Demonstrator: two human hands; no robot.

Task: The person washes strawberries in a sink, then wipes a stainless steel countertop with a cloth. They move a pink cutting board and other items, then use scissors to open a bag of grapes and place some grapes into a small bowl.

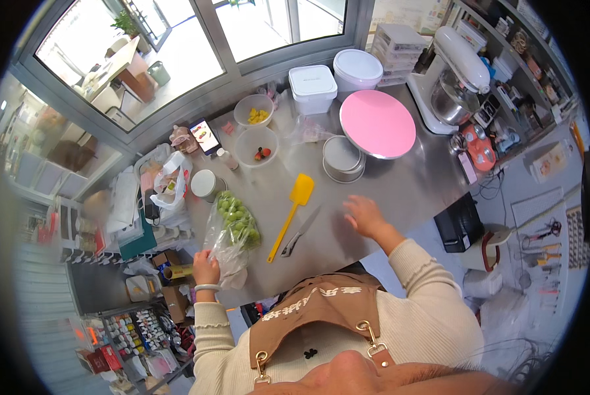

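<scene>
At the table's near left, my left hand point(206, 269) pinches the edge of a clear plastic bag point(221, 251). Green grapes point(236, 217) fill the upper part of this bag, which lies on the steel table point(275, 197). My right hand point(365, 217) is over the table on the right, fingers spread, holding nothing. Between my hands lie a yellow silicone spatula point(301, 191), blade pointing away, and a small knife point(302, 229) with its handle towards me. The knife is the closer of the two to my right hand. Beyond that hand stands a round metal cake tin point(343, 154).
A pink-topped cake turntable point(378, 123) stands behind the tin. Two plastic bowls hold yellow fruit pieces point(258, 116) and strawberries point(262, 153). White tubs point(313, 86) and a stand mixer point(460, 61) line the back. A lidded can point(207, 184) stands beside the grapes.
</scene>
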